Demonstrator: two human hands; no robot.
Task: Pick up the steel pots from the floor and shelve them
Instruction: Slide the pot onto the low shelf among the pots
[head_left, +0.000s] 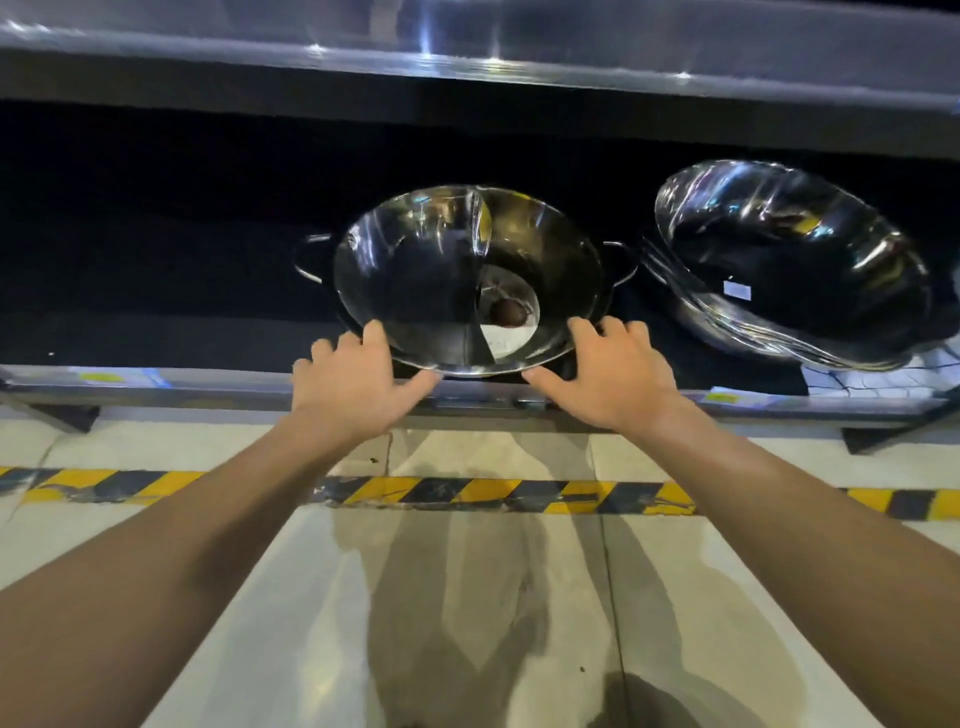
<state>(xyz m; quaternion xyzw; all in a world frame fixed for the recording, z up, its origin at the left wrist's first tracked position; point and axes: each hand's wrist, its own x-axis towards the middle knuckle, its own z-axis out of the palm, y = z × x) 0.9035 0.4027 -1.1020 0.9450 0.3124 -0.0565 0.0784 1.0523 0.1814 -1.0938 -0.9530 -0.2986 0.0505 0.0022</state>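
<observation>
A shiny steel pot (441, 270) with a divider down its middle and two side loop handles rests on the low dark shelf (156, 291), tilted toward me. My left hand (353, 384) grips its near rim on the left, thumb under the lip. My right hand (613, 374) grips the near rim on the right. A stack of steel bowl-shaped pots (795, 265) leans on the same shelf to the right, with a white label inside.
The shelf's metal front edge (156, 382) runs just above the floor. An upper steel shelf (467, 47) overhangs. Yellow-black hazard tape (493, 496) crosses the pale, glossy floor (467, 623) in front.
</observation>
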